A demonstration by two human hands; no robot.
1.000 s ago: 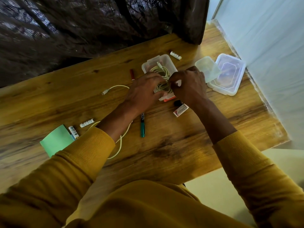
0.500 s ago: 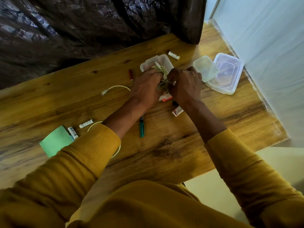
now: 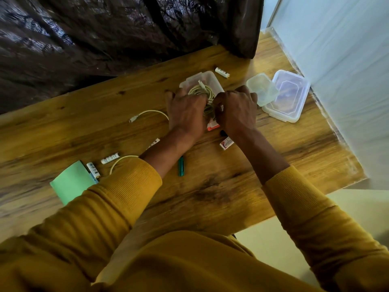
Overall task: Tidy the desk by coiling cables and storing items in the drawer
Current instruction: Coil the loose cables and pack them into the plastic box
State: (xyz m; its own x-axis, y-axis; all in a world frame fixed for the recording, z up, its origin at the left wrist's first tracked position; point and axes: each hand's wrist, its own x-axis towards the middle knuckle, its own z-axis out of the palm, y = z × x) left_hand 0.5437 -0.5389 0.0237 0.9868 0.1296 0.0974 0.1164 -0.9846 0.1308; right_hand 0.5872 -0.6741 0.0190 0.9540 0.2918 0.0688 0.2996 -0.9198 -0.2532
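A cream coiled cable (image 3: pixel 203 92) sits between my two hands, over a small clear plastic box (image 3: pixel 210 77) at the middle back of the wooden desk (image 3: pixel 231 186). My left hand (image 3: pixel 186 110) grips the coil's left side and my right hand (image 3: pixel 236 108) grips its right side, fingers curled round the loops. A second loose cream cable (image 3: pixel 147 112) runs from a plug at the left, under my left forearm, to a loop near my sleeve. The coil's lower part is hidden by my hands.
Two clear containers (image 3: pixel 288 98) stand at the right. White batteries (image 3: pixel 222 72) (image 3: pixel 110 158) (image 3: pixel 92 168), a green note pad (image 3: pixel 70 182), a teal pen (image 3: pixel 181 168), a small white-red item (image 3: pixel 226 143) and an orange-white item (image 3: pixel 212 126) lie about. A dark plastic sheet (image 3: pixel 105 39) hangs behind the desk.
Both hands have shifted the coil a little farther back, over the small clear box, and closed in tighter around it. The loose cable stays under my left forearm.
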